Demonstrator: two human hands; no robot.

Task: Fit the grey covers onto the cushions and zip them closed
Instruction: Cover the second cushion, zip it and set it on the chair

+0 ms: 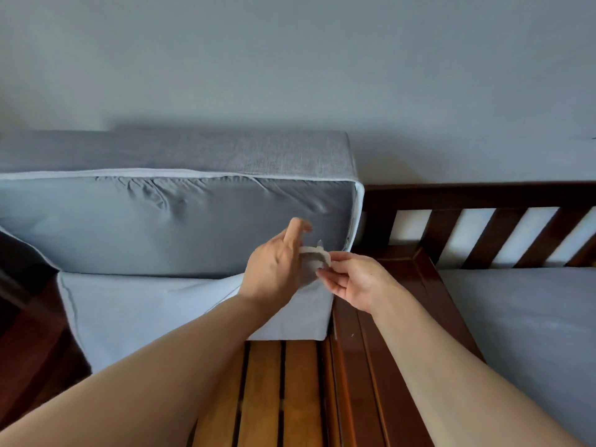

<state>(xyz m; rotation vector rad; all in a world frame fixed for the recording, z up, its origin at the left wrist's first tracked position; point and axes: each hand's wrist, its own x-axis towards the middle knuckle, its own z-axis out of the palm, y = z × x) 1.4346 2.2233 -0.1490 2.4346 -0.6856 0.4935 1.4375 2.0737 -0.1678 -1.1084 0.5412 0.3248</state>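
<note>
1. Head view looks down on a wooden sofa frame (380, 333), where a grey covered cushion (180, 227) stands on edge against the wall, its long axis running left to right along the frame's back edge.
2. That upright cushion rests on a paler grey cushion (154, 311) lying flat on the frame's slats (277, 391), toward the frame's left side.
3. Both hands meet at the upright cushion's lower right corner, just in front of its face.
4. Left hand (274, 272) has its fingers curled round a small pale strip (317, 254), thumb raised toward the fabric.
5. Right hand (351, 279) pinches the strip's other end; whether this piece is a zip pull or a tag I cannot tell.
6. A zip seam (356, 214) seems to run up the cushion's right end, directly above the hands.
7. Judged from this, the coming pull runs along that right end, and the right hand lies nearer to it.
</note>
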